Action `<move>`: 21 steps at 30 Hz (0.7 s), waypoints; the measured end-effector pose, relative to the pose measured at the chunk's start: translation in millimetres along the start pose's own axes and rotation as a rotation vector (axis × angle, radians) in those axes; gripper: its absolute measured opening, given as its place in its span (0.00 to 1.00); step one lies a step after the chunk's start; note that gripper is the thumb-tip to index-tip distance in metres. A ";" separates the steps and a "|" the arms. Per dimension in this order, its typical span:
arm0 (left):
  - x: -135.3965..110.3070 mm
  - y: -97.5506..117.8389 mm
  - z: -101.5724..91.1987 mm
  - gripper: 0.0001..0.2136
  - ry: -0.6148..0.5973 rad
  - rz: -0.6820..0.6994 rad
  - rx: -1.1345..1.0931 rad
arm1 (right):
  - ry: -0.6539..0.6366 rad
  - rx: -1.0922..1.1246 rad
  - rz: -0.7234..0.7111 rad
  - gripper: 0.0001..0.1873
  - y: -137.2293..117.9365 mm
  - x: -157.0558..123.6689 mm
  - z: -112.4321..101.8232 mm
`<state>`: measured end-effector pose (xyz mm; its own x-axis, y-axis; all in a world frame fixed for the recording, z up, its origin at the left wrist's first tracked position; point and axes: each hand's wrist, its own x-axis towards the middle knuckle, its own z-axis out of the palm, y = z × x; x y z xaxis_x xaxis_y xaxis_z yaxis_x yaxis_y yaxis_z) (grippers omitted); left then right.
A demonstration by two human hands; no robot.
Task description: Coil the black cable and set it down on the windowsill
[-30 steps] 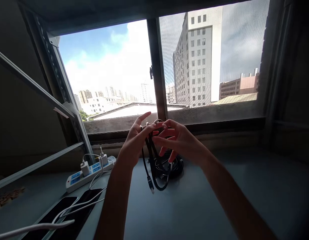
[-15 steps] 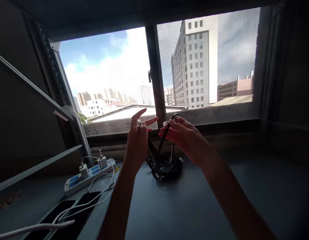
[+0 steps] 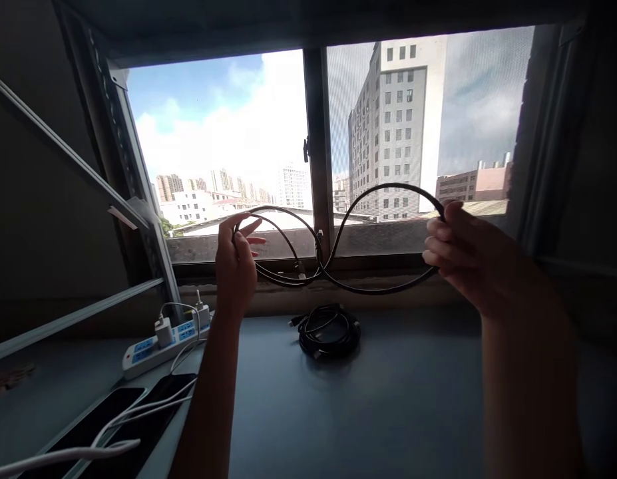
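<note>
A black cable (image 3: pixel 383 291) hangs in wide loops between my two hands, above the table and in front of the window. My left hand (image 3: pixel 235 263) holds the loops at their left end, thumb and fingers closed round them. On the right, my right hand (image 3: pixel 460 249) grips the cable's large loop with fingers curled. A connector (image 3: pixel 301 269) dangles from the left loops, and another pale tip shows near the crossing. Below, a coil of black cables (image 3: pixel 331 332) with several plugs lies on the table, apart from both hands.
To the left, a white power strip (image 3: pixel 138 359) carries two chargers with white cables (image 3: pixel 158 403). Two dark flat devices (image 3: pixel 98 416) lie in front of it. Metal shelf bars (image 3: pixel 78 309) stand at the left, and a window frame (image 3: pixel 315 133) rises behind the grey table (image 3: pixel 388 399).
My hands have moved well apart, the right one far to the right. The black cable has come up off the coil and opened into wide loops between them.
</note>
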<state>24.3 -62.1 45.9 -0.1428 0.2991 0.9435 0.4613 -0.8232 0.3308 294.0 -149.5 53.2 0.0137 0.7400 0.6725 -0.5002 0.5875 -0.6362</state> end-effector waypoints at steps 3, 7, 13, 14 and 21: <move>-2.4 2.0 3.4 0.12 0.042 0.045 0.030 | 0.067 -0.214 -0.039 0.11 -3.2 -2.7 -7.2; -3.2 3.6 -2.1 0.12 0.179 0.059 0.030 | 0.145 -0.488 -0.012 0.29 -10.6 -7.6 -17.6; 3.3 -2.6 -28.7 0.13 0.139 -0.012 -0.059 | 0.153 -0.598 -0.090 0.39 -13.7 -10.2 -13.2; 4.4 -2.8 -31.0 0.13 0.133 -0.009 -0.069 | 0.156 -0.586 -0.097 0.39 -11.6 -9.0 -10.0; 4.2 8.9 -17.2 0.17 0.020 -0.015 -0.201 | 0.136 -0.389 0.024 0.22 12.4 4.5 -0.7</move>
<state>12.8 -76.5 53.1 -0.1670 0.3044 0.9378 0.2753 -0.8989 0.3408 288.5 -138.7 48.1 0.1331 0.7765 0.6160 -0.1379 0.6299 -0.7643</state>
